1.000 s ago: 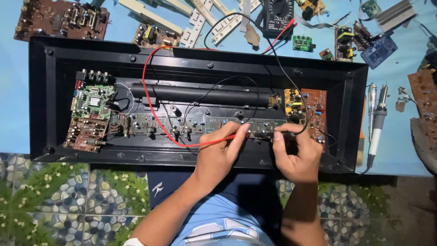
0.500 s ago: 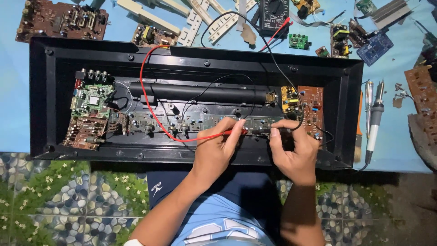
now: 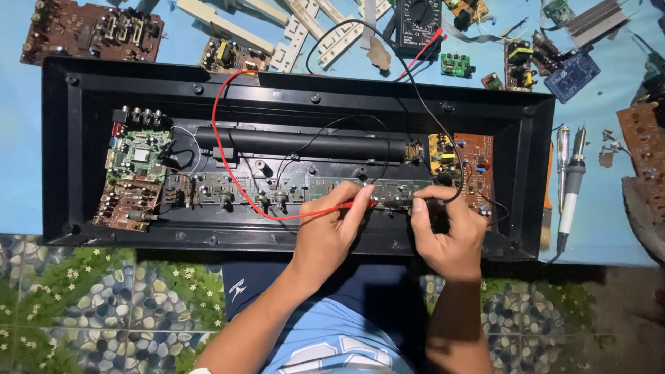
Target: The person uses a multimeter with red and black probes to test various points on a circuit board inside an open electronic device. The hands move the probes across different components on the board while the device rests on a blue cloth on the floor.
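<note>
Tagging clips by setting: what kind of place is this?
Likely an electronics repair bench: loose brown circuit boards, a black multimeter, a grey soldering iron, and an opened long black plastic case being probed.

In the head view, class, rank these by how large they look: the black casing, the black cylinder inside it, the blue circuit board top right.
1. Black casing
2. Black cylinder
3. Blue circuit board
</note>
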